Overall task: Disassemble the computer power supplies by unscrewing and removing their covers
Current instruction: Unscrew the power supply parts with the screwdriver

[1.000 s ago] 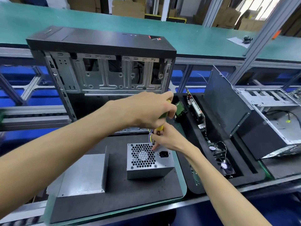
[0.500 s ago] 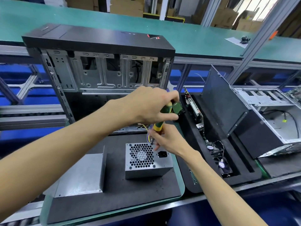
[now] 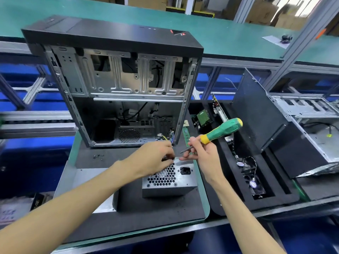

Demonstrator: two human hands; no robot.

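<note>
Grey sheet-metal cover (image 3: 95, 187), already off, lies at the near left on the black foam mat (image 3: 157, 217). Just right of it the left hand (image 3: 156, 160) has come down from the screwdriver and now pinches something small, likely a freed screw, at the far top edge of the silver perforated power supply (image 3: 168, 180). Further right, the right hand (image 3: 203, 153) has taken over the green-and-yellow screwdriver (image 3: 218, 133), gripped with its tip lifted clear. That screw seems out.

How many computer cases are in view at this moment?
2: an upright black-topped open metal computer case behind the grey power supply box, and a second open case lying on its side at the right edge, partly cut off.
</note>
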